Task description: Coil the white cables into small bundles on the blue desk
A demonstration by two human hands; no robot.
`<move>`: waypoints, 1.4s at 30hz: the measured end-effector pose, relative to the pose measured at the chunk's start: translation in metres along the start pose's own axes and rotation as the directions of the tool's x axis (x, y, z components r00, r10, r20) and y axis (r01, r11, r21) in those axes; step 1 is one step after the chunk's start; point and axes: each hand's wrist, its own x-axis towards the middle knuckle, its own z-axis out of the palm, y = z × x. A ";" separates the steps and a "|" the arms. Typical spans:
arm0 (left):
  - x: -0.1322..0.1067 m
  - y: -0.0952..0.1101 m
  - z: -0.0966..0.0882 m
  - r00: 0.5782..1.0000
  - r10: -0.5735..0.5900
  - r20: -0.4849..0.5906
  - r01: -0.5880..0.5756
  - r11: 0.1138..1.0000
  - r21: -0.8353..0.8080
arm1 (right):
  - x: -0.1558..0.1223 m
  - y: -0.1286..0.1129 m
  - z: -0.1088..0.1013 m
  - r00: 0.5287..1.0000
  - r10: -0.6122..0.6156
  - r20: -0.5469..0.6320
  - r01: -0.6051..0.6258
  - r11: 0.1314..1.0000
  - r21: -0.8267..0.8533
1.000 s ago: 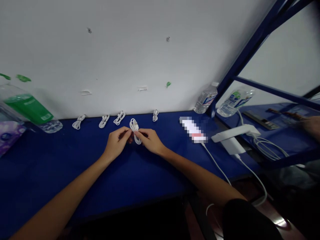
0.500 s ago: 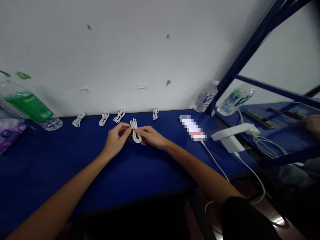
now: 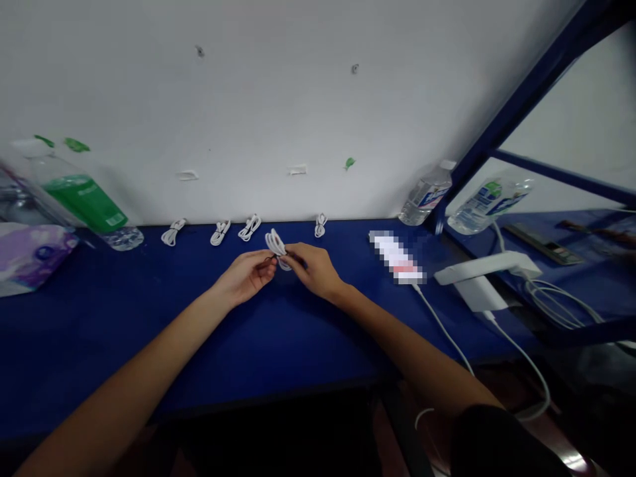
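Observation:
A small coiled white cable is pinched between my left hand and my right hand, just above the blue table. Both hands have their fingers closed on the coil's middle. Behind them, along the wall, lie several more coiled white cables: one at the left, then another, a third, and one to the right.
A green-labelled bottle and a purple packet lie at the left. A blurred white device with a cord, a white power strip, and two water bottles sit at the right by a blue frame.
The view has shifted slightly. My hands stayed together on the coil, which has tilted and been turned between my fingers; my left hand's fingers curled in more.

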 end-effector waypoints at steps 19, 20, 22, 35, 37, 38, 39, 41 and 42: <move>0.005 -0.004 -0.007 0.995 0.003 0.101 -0.013 0.995 0.101 | -0.001 -0.002 0.012 0.985 -0.015 -0.172 0.030 0.996 0.085; 0.006 -0.005 -0.008 0.996 -0.002 0.092 -0.007 0.995 0.103 | -0.001 -0.002 0.012 0.986 0.007 -0.169 0.011 0.994 0.107; 0.004 -0.004 -0.009 0.988 0.144 0.052 -0.152 0.960 0.236 | 0.000 -0.001 0.014 0.979 0.150 -0.137 -0.109 0.957 0.269; -0.003 0.003 -0.014 0.707 0.653 0.273 -0.592 0.333 0.734 | 0.006 0.003 0.013 0.906 0.394 0.157 -0.395 0.650 0.650; -0.001 0.000 -0.010 0.830 0.535 0.156 -0.496 0.581 0.646 | 0.004 0.005 0.013 0.940 0.326 0.096 -0.325 0.782 0.531; 0.000 -0.002 -0.008 0.900 0.427 0.093 -0.404 0.731 0.550 | 0.003 0.006 0.013 0.964 0.262 0.036 -0.251 0.866 0.432; 0.001 -0.004 -0.006 0.956 0.291 0.043 -0.281 0.862 0.421 | 0.001 0.006 0.013 0.984 0.176 -0.026 -0.159 0.936 0.314; 0.003 -0.008 -0.004 1.000 0.016 0.019 -0.019 0.988 0.155 | -0.001 0.006 0.013 0.994 0.002 -0.111 0.009 0.995 0.098; 0.004 -0.009 -0.004 0.997 -0.074 0.030 0.072 0.995 0.072 | -0.002 0.006 0.013 0.991 -0.047 -0.124 0.052 0.998 0.039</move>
